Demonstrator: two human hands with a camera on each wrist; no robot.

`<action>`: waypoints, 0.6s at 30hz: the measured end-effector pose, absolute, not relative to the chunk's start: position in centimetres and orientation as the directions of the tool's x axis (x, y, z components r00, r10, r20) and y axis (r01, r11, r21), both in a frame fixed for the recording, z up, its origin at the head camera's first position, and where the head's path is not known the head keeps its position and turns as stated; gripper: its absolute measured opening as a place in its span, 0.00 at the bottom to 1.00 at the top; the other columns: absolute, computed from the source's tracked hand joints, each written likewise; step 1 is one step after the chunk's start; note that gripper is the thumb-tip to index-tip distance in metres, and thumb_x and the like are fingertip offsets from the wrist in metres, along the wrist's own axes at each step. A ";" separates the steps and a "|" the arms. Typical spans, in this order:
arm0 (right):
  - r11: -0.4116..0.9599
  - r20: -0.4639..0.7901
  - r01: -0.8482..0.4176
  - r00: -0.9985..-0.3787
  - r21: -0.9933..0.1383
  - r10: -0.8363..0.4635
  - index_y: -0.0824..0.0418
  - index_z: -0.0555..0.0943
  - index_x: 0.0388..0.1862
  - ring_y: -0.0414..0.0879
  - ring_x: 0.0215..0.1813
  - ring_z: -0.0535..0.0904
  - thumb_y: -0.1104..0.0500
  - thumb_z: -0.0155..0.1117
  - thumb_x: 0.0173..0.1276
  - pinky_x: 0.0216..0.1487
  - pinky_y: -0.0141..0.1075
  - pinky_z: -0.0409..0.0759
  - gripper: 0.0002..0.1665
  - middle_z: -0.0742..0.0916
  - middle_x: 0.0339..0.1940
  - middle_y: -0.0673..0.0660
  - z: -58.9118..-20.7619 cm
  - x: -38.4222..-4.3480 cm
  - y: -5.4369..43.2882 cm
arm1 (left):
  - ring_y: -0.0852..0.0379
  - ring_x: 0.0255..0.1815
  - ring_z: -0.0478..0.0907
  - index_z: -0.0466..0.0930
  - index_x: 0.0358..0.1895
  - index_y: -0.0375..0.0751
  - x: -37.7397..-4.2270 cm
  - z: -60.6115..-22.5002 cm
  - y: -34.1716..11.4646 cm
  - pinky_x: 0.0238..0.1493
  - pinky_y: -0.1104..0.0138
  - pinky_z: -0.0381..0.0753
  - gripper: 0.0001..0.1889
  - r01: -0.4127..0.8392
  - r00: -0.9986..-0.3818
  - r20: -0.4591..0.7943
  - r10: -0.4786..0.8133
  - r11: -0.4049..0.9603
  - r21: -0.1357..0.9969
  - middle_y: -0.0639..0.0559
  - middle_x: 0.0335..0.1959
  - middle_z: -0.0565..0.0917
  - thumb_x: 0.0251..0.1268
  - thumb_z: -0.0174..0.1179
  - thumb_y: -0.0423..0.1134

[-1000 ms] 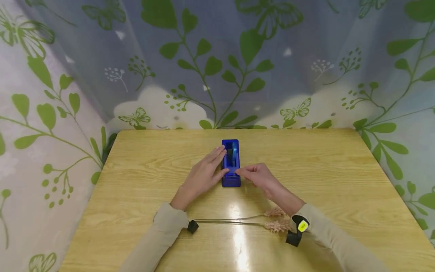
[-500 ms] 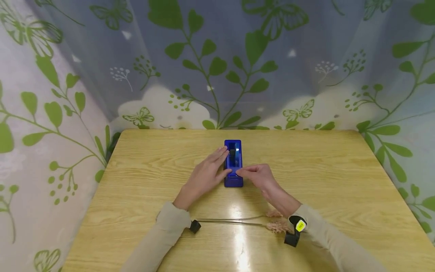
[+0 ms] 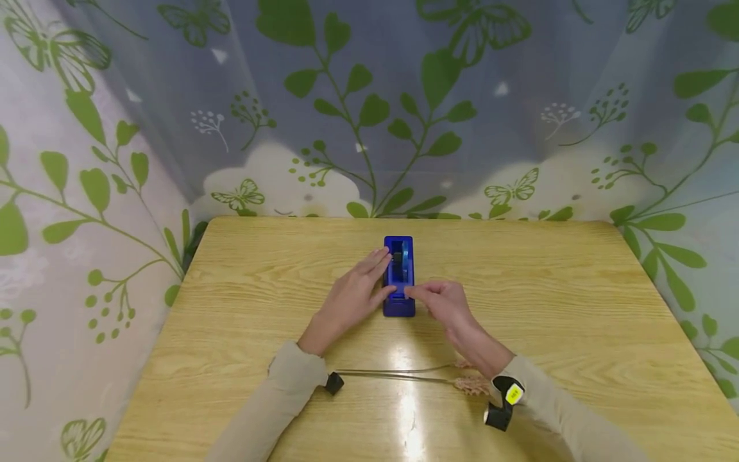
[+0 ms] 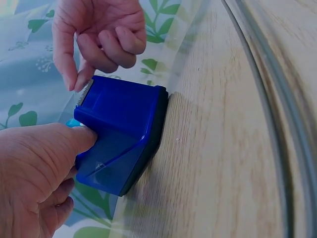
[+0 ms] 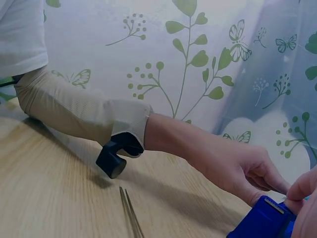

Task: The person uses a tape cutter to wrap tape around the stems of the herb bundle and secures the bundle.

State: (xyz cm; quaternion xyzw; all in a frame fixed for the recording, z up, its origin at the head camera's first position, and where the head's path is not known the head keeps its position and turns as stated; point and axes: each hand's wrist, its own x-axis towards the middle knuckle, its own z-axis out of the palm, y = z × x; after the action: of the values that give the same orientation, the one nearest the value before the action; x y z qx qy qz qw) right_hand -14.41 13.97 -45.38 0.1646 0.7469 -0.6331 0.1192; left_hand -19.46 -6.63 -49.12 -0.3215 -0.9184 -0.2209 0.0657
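A blue tape dispenser stands upright on the wooden table, its roll of tape set in the top. My left hand holds it from the left; in the left wrist view the thumb presses on its side and the other fingers curl behind. At the serrated cutter, my right hand pinches with thumb and forefinger at the tape's end, the other fingers curled in. The tape itself is hard to make out between those fingertips. In the right wrist view, the dispenser is partly cut off by the frame's lower edge.
Dried flower stems with pink heads lie across the table in front of the dispenser, partly under the right forearm. A patterned curtain hangs behind the table. Small black cameras are strapped to both wrists.
The head view has shifted slightly, so everything sits a little further right. Both hands stay at the dispenser with hardly any movement.
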 end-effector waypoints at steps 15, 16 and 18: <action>0.014 -0.454 0.454 -0.890 -0.891 0.039 0.67 0.88 0.35 0.44 0.23 0.62 0.57 0.73 0.67 0.34 0.36 0.65 0.12 0.64 0.13 0.45 -46.4 -11.8 13.5 | 0.48 0.82 0.59 0.63 0.80 0.37 -19.4 -49.1 -6.5 0.77 0.58 0.65 0.34 0.609 -0.793 0.262 0.550 0.706 0.361 0.43 0.81 0.63 0.79 0.59 0.51; 0.008 -0.453 0.453 -0.891 -0.891 0.039 0.66 0.89 0.35 0.43 0.23 0.63 0.57 0.73 0.67 0.33 0.36 0.65 0.11 0.64 0.13 0.45 -46.5 -11.7 13.5 | 0.48 0.82 0.59 0.63 0.80 0.38 -19.4 -49.1 -6.5 0.77 0.58 0.65 0.35 0.608 -0.793 0.262 0.549 0.707 0.361 0.43 0.81 0.63 0.79 0.59 0.51; -0.006 -0.453 0.453 -0.891 -0.891 0.037 0.63 0.87 0.29 0.43 0.23 0.62 0.58 0.73 0.67 0.32 0.35 0.65 0.11 0.64 0.13 0.45 -46.5 -11.5 13.5 | 0.48 0.82 0.59 0.63 0.80 0.38 -19.4 -49.2 -6.5 0.77 0.58 0.65 0.35 0.608 -0.794 0.259 0.550 0.706 0.364 0.43 0.82 0.63 0.79 0.59 0.52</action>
State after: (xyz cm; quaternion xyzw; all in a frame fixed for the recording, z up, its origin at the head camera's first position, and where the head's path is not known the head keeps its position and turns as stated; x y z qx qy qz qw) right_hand -11.48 13.51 -46.50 0.1780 0.6885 -0.6865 0.1516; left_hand -19.36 -6.55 -49.19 -0.3140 -0.9213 -0.2199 0.0659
